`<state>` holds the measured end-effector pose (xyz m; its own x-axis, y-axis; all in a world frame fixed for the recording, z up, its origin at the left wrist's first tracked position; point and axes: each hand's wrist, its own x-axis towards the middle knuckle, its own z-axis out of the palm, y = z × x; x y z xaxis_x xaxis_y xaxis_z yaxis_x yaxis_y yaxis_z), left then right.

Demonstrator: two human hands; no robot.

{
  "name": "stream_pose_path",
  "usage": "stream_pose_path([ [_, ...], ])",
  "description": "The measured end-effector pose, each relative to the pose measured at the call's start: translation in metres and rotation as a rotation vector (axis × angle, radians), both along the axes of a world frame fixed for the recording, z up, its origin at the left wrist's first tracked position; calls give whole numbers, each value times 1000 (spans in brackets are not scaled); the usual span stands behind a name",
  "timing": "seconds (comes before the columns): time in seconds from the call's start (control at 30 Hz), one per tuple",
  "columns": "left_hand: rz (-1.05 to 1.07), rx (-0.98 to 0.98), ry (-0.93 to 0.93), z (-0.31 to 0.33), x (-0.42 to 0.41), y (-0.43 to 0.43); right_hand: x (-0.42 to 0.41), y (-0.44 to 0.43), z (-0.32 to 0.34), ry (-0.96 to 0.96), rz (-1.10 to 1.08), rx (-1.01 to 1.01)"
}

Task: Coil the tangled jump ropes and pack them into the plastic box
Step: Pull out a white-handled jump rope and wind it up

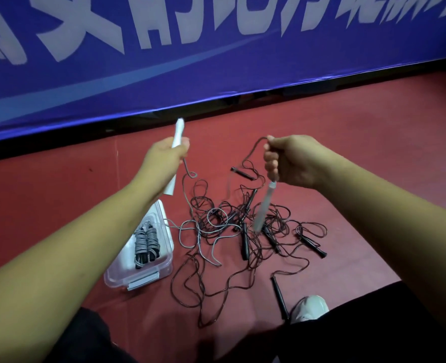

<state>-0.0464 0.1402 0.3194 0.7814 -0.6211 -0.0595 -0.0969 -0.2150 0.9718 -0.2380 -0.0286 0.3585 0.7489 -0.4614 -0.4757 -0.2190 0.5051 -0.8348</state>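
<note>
My left hand (164, 159) grips a white rope handle (178, 133) held upright, its grey cord trailing down to the floor. My right hand (287, 159) pinches a dark cord (253, 150), and a second white handle (263, 208) dangles blurred below it. A tangle of dark and grey jump ropes (232, 226) with several black handles lies on the red floor between my arms. The clear plastic box (161, 263) stands open at lower left, under my left forearm. Two coiled grey ropes (146, 242) lie inside it.
A blue banner with white lettering (164, 61) runs along the far side of the floor. My white shoe (309, 307) and dark trouser legs are at the bottom edge. One black handle (279, 297) lies beside the shoe.
</note>
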Motion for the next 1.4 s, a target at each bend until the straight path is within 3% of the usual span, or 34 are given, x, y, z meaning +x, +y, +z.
stream_pose_path([
  [0.13, -419, -86, 310, 4, -50, -3, 10, 15, 17, -130, -113, 390],
  [0.3, -637, -78, 586, 9, -93, 6, 12, 21, 28, -174, -198, 457],
  [0.4, -731, -53, 666, 8, -96, 8, 10, 16, 22, -91, -259, 258],
  [0.53, -689, -69, 734, 11, -95, 7, -8, -2, 6, 270, -46, -381],
  [0.6, -687, -89, 750, 12, -95, 7, -14, -5, 0, 425, 5, -604],
  [0.67, -698, -102, 777, 14, -96, 6, -13, -3, -2, 377, -4, -744],
  [0.77, -710, -125, 860, 20, -100, 6, -6, 11, 2, 62, 115, -629],
  [0.83, -715, -142, 931, 22, -101, 5, -4, 23, 5, -43, 221, -609],
  [0.97, -725, -177, 968, 24, -102, 6, -1, 28, 7, -116, 282, -834],
  [1.17, -715, -137, 998, 25, -99, 12, 3, -4, 3, -160, 122, -629],
  [1.4, -795, -35, 1104, 21, -107, 15, 3, -2, 1, -154, 215, -633],
])
